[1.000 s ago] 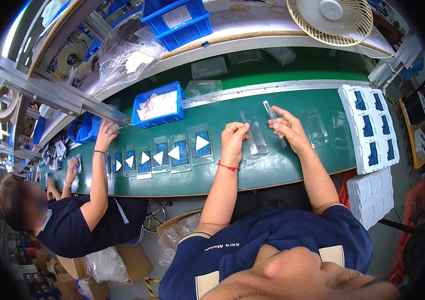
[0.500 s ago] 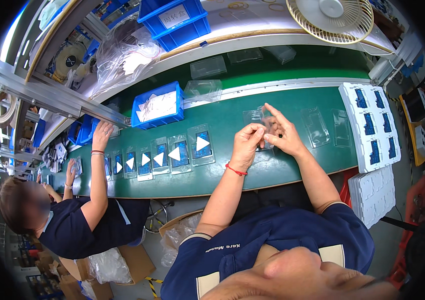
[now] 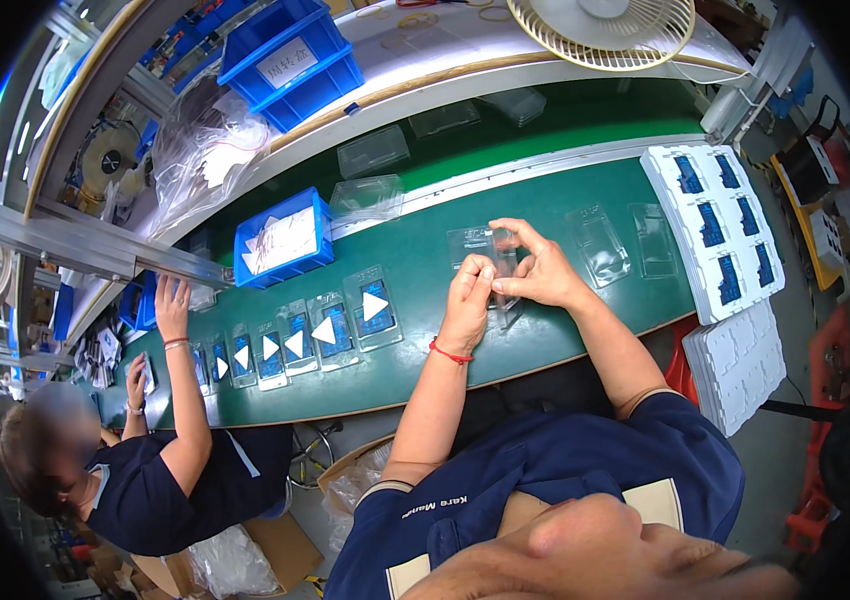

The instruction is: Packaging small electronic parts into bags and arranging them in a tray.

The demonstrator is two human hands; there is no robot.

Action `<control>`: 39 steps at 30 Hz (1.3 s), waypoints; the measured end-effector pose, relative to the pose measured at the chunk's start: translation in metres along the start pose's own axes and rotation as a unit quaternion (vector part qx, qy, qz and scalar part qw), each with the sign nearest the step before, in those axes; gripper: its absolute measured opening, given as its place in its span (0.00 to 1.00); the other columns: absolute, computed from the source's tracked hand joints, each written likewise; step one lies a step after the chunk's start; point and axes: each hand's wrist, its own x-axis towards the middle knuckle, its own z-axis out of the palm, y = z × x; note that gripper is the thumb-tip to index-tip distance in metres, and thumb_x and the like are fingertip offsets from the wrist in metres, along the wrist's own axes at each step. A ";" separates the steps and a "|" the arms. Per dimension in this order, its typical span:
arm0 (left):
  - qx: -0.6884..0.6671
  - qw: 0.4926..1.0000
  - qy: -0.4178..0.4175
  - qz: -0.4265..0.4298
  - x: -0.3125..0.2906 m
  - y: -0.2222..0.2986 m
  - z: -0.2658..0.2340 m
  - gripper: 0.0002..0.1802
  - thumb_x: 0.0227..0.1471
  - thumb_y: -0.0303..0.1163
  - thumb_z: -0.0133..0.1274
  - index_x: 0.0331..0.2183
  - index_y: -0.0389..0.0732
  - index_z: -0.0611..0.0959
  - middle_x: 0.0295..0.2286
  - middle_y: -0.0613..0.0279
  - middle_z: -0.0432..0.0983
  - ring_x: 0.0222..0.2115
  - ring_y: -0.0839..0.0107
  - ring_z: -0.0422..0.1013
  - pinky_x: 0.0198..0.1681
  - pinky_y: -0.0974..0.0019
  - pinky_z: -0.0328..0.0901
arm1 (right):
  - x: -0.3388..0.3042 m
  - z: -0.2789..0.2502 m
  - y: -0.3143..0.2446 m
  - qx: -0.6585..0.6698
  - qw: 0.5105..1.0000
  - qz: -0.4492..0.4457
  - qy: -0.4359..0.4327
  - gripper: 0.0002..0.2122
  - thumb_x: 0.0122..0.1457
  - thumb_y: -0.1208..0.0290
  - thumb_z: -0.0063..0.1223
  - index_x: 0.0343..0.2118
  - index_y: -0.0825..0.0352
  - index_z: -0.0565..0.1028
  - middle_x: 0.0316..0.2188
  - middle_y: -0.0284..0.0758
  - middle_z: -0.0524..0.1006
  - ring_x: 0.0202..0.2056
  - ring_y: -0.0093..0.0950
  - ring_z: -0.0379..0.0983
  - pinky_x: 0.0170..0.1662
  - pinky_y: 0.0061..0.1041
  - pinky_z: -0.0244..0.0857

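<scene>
Bent over a green workbench (image 3: 425, 370) in a navy shirt (image 3: 565, 450), with both bare forearms angled inward and a red cord (image 3: 451, 350) around the left wrist. Brought together at the thumbs: left hand (image 3: 467, 295), curled tight with knuckles up, and right hand (image 3: 543, 272), arched, with index finger stretched toward the far end of a clear plastic case (image 3: 470, 241). Impossible to tell, behind the fingers, whether clamped on the case or on some other clear piece. Directly under the joined fingertips, that case, with its long axis running away from the body and its far end leaning a little left; overlapped from both sides, with neither hand plainly nearer. On the left, an almost straight wrist; on the right, a slanting reach with palm turned inward. Near the right hand, two more clear cases (image 3: 600, 245), then a white tray (image 3: 751, 291) of blue pieces. To the left, well apart from the hands, a row of clear packs (image 3: 377, 322) with blue inserts and white triangles. Past that row, at the same bench, a co-worker (image 3: 165, 500) with arms outstretched. Farther back, a blue bin (image 3: 290, 272) of pale sheets; on the shelf above, stacked blue bins (image 3: 290, 95) and a pale fan (image 3: 600, 30).
</scene>
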 end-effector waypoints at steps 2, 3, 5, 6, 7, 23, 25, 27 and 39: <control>-0.039 0.999 0.009 -0.021 0.000 0.000 0.005 0.04 0.60 0.32 0.43 0.32 0.44 0.68 0.27 0.71 0.65 0.28 0.83 0.63 0.34 0.76 0.61 | -0.001 -0.001 -0.005 0.013 1.000 0.017 -0.009 0.35 0.41 0.71 0.67 0.55 0.58 0.62 0.42 0.45 0.72 0.20 0.15 0.72 0.23 0.15 0.66; -0.038 0.999 0.010 -0.020 0.000 -0.001 0.007 0.04 0.60 0.32 0.43 0.32 0.44 0.68 0.27 0.71 0.65 0.28 0.83 0.63 0.34 0.76 0.61 | -0.001 -0.003 -0.005 0.014 1.000 0.016 -0.010 0.35 0.41 0.71 0.67 0.55 0.58 0.62 0.42 0.45 0.72 0.20 0.15 0.72 0.23 0.15 0.66; -0.050 0.999 0.009 -0.020 -0.001 -0.002 0.012 0.05 0.60 0.33 0.42 0.33 0.44 0.68 0.26 0.71 0.65 0.25 0.82 0.63 0.29 0.76 0.60 | -0.001 -0.008 -0.003 0.089 0.993 0.036 -0.066 0.35 0.44 0.78 0.61 0.58 0.60 0.59 0.44 0.46 0.70 0.22 0.17 0.74 0.22 0.14 0.66; -0.050 0.998 0.015 -0.029 -0.002 0.005 0.020 0.05 0.61 0.33 0.41 0.33 0.43 0.68 0.25 0.69 0.67 0.25 0.81 0.64 0.29 0.76 0.60 | -0.001 -0.009 -0.004 0.090 0.993 0.036 -0.067 0.35 0.44 0.78 0.61 0.58 0.60 0.59 0.44 0.46 0.70 0.22 0.17 0.74 0.22 0.14 0.66; -0.050 0.998 0.016 -0.029 -0.002 0.004 0.020 0.05 0.61 0.33 0.41 0.33 0.43 0.68 0.25 0.69 0.67 0.25 0.81 0.64 0.29 0.76 0.60 | -0.001 -0.010 -0.006 0.115 0.990 0.048 -0.071 0.34 0.44 0.78 0.60 0.57 0.59 0.60 0.43 0.45 0.71 0.21 0.17 0.72 0.21 0.14 0.65; 0.010 0.990 0.115 -0.079 0.008 0.018 -0.013 0.05 0.58 0.33 0.46 0.32 0.42 0.72 0.23 0.67 0.66 0.20 0.80 0.62 0.17 0.76 0.60 | 0.001 -0.043 -0.008 -0.314 0.941 0.051 0.119 0.34 0.42 0.61 0.62 0.56 0.58 0.63 0.47 0.47 0.69 0.35 0.38 0.73 0.38 0.35 0.69; 0.128 0.976 0.148 -0.098 0.009 0.018 -0.007 0.06 0.57 0.32 0.47 0.31 0.40 0.75 0.18 0.71 0.64 0.14 0.84 0.57 0.13 0.80 0.54 | -0.001 -0.037 0.000 -0.431 0.888 0.032 0.160 0.34 0.41 0.59 0.63 0.55 0.58 0.65 0.49 0.48 0.68 0.40 0.42 0.71 0.44 0.39 0.67; 0.168 0.966 0.179 -0.084 0.010 0.013 -0.005 0.06 0.56 0.31 0.50 0.32 0.39 0.77 0.16 0.75 0.62 0.12 0.86 0.53 0.13 0.80 0.51 | -0.001 -0.027 0.003 -0.540 0.809 0.022 0.231 0.32 0.42 0.57 0.63 0.52 0.58 0.68 0.50 0.48 0.67 0.47 0.44 0.64 0.47 0.39 0.64; 0.177 0.841 0.421 0.290 0.001 0.030 -0.041 0.06 0.56 0.26 0.47 0.38 0.38 0.73 0.24 0.72 0.65 0.18 0.89 0.56 0.17 0.82 0.52 | 0.030 0.102 -0.016 -0.531 0.844 -0.063 0.039 0.32 0.43 0.51 0.59 0.51 0.63 0.68 0.55 0.51 0.60 0.54 0.45 0.58 0.51 0.46 0.56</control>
